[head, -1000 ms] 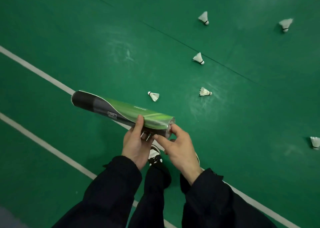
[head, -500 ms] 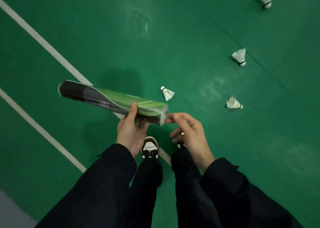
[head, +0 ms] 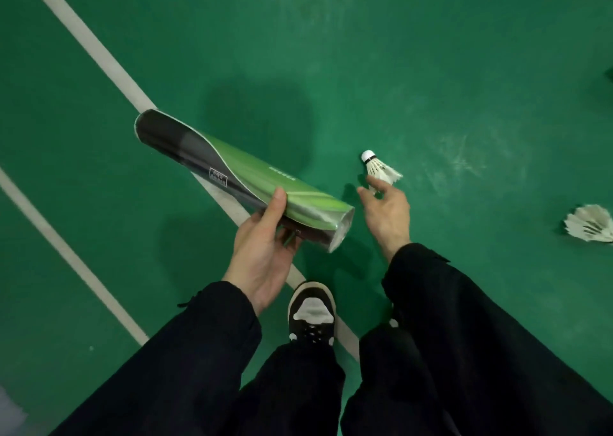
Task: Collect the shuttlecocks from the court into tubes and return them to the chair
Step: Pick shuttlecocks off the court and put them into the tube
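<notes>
i'm reaching my right hand, fingers spread, toward the shuttlecock lying just beyond, cork pointing away; left hand is gripping the tube.

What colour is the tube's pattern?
The tube is green, with a black swoosh; head view.

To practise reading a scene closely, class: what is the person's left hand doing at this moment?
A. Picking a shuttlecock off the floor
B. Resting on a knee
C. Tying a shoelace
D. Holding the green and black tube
D: the left hand is wrapped around the tube near its open end, while the right hand reaches with open fingers toward a shuttlecock lying on the green floor.
</notes>
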`<state>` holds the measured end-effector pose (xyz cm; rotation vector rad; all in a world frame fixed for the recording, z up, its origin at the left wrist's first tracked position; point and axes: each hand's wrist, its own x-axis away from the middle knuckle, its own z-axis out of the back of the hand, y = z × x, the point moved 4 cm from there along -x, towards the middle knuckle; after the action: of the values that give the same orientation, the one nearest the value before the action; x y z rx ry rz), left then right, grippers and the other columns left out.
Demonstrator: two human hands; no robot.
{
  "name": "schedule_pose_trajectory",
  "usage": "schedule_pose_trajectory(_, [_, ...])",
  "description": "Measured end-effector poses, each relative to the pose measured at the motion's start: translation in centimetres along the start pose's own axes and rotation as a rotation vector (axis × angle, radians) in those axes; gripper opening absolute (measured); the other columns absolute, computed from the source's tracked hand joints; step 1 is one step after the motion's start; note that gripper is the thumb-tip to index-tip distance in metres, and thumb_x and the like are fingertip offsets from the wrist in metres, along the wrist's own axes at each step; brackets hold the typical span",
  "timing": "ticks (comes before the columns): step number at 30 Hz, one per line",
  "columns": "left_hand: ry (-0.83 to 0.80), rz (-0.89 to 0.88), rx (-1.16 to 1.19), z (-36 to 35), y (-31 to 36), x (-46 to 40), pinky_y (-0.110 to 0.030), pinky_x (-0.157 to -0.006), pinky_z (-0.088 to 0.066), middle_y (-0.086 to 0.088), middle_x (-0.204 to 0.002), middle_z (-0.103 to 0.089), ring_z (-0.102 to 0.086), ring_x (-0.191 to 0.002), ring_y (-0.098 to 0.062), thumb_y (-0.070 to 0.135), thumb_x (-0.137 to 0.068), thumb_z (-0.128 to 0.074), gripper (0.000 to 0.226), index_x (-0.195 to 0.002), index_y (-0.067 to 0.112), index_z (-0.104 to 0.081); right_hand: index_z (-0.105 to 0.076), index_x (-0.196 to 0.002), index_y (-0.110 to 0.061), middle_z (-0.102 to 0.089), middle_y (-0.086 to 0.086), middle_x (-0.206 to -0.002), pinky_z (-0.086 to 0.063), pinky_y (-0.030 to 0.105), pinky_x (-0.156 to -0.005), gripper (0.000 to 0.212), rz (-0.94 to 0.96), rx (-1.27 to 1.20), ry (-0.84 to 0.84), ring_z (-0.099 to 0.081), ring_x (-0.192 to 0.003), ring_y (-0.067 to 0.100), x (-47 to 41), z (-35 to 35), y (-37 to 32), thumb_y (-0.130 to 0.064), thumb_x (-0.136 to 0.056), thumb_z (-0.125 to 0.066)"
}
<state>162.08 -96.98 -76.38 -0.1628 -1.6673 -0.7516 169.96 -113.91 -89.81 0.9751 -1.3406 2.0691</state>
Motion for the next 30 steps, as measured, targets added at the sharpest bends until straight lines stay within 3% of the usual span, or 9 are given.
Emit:
schedule_pose_trajectory(2, [-0.008,0.006,-0.007,-0.5,0.6,1.3,-0.043,-0.111,-0.05,-0.016,-0.139,-0.065,-0.06,-0.13,-0.029,0.031,-0.096,-0.065,0.054,-0.141,0.002,-0.056,-0.073,-0.124,-0.017,-0.075,0.007,-0.117,-0.059,0.045,-0.081,0.032,0.006,-0.047,0.12,-0.065,-0.076,0.014,2.0,2.1,-0.8,-0.023,-0.093,-0.069])
schedule_pose_trajectory(4, [-0.014,0.009,0.012,-1.3,1.4,3.8,-0.043,-0.11,-0.051,-0.016,-0.135,-0.067,-0.063,-0.126,-0.027,0.03,-0.096,-0.065,0.052,-0.139,0.003,-0.057,-0.077,-0.107,-0.02,-0.076,0.002,-0.093,-0.056,0.046,-0.068,0.021,0.076,-0.149,0.243,-0.058,-0.067,0.013,6.7,5.6,-3.2,-0.022,-0.088,-0.07])
schedule_pose_trajectory(9, [-0.076,0.064,0.028,-5.4,2.6,13.3,-0.045,-0.108,-0.052,-0.017,-0.132,-0.067,-0.062,-0.128,-0.03,0.029,-0.1,-0.063,0.04,-0.131,0.003,-0.06,-0.055,-0.108,-0.028,-0.066,-0.009,-0.093,-0.051,0.039,-0.062,0.032,0.302,-0.117,0.331,-0.057,-0.065,0.015,24.2,16.0,-10.7,-0.01,-0.087,-0.071])
schedule_pose_trajectory(14, [-0.17,0.107,-0.157,-10.9,1.2,24.2,-0.045,-0.108,-0.052,-0.021,-0.139,-0.063,-0.061,-0.13,-0.031,0.032,-0.1,-0.061,0.043,-0.129,0.0,-0.06,-0.062,-0.115,-0.024,-0.066,-0.012,-0.087,-0.056,0.038,-0.068,0.025,0.442,0.2,0.26,-0.057,-0.071,0.01,35.4,20.6,-13.9,-0.016,-0.094,-0.071])
schedule_pose_trajectory(18, [-0.246,0.099,-0.227,-15.3,-0.3,30.7,-0.042,-0.106,-0.053,-0.022,-0.141,-0.062,-0.059,-0.132,-0.031,0.035,-0.094,-0.066,0.063,-0.141,-0.005,-0.055,-0.047,-0.111,-0.035,-0.073,-0.018,-0.104,-0.048,0.013,-0.078,0.032,0.324,-0.102,0.29,-0.067,-0.095,-0.001,40.4,24.3,-16.2,-0.012,-0.096,-0.064])
schedule_pose_trajectory(22, [-0.32,0.064,-0.281,-20.7,-0.8,35.6,-0.035,-0.093,-0.057,-0.018,-0.124,-0.064,-0.063,-0.11,-0.026,0.04,-0.089,-0.068,0.061,-0.133,-0.002,-0.061,-0.053,-0.109,-0.038,-0.072,-0.029,-0.105,-0.053,0.022,-0.069,0.036,0.209,-0.356,0.339,-0.066,-0.075,0.006,43.2,29.4,-17.4,-0.01,-0.093,-0.067])
schedule_pose_trajectory(25, [-0.409,0.028,-0.42,-24.2,-2.4,38.9,-0.036,-0.084,-0.06,-0.028,-0.13,-0.064,-0.065,-0.105,-0.029,0.042,-0.094,-0.066,0.067,-0.137,-0.008,-0.057,-0.065,-0.112,-0.029,-0.075,0.0,-0.093,-0.056,0.043,-0.059,0.019,0.143,-0.372,0.184,-0.062,-0.056,0.02,43.3,32.6,-18.3,-0.021,-0.095,-0.064])
schedule_pose_trajectory(28, [-0.468,0.04,-0.574,-26.4,-4.6,41.0,-0.032,-0.048,-0.049,-0.024,-0.114,-0.064,-0.066,-0.076,-0.025,0.05,-0.096,-0.063,0.071,-0.14,-0.005,-0.055,-0.063,-0.12,-0.02,-0.075,0.004,-0.089,-0.051,0.032,-0.05,0.026,0.103,-0.486,0.088,-0.066,-0.056,0.012,42.5,35.7,-19.0,-0.027,-0.096,-0.065])
schedule_pose_trajectory(30, [-0.502,0.044,-0.578,-28.0,-5.3,41.4,-0.029,-0.045,-0.046,-0.02,-0.106,-0.064,-0.064,-0.067,-0.021,0.048,-0.097,-0.061,0.068,-0.137,-0.006,-0.056,-0.065,-0.117,-0.018,-0.076,0.008,-0.09,-0.047,0.026,-0.047,0.024,0.091,-0.599,0.105,-0.064,-0.057,0.011,42.2,37.7,-19.4,-0.021,-0.094,-0.069])
